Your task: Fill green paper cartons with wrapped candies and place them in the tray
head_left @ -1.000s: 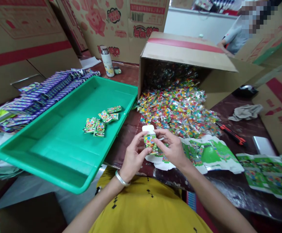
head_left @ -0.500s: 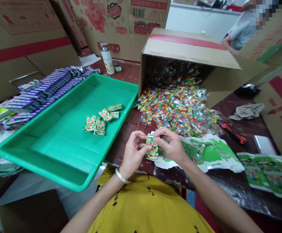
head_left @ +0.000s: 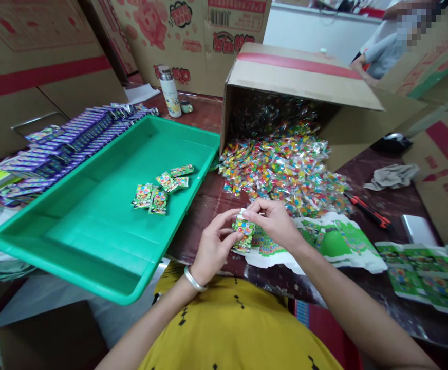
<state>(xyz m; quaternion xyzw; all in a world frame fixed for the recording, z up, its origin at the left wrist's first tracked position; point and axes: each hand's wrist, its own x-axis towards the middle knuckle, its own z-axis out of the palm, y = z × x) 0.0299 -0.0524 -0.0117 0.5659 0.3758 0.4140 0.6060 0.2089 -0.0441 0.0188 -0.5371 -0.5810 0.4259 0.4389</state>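
Both my hands hold one small green printed box (head_left: 243, 232) just above the table's near edge. My left hand (head_left: 213, 246) grips its lower left side with thumb and fingers. My right hand (head_left: 273, 222) pinches its top end. Under them lies a row of flat unfolded green cartons (head_left: 324, 244). A heap of colourful wrapped candies (head_left: 281, 172) spills from a tipped cardboard box (head_left: 297, 77) just beyond. The green plastic tray (head_left: 93, 226) to the left holds several finished small green boxes (head_left: 158, 191).
Purple packs (head_left: 66, 146) are stacked left of the tray. A white bottle (head_left: 170, 92) and small cup stand behind it. An orange-handled cutter (head_left: 368, 210), a grey rag (head_left: 391, 176) and more flat cartons (head_left: 428, 277) lie to the right. Another person (head_left: 381, 51) stands at the far right. Large cartons surround the table.
The box's white top flap, open a second ago, is now folded down under my right fingers. Both hands stayed in place near the table edge.
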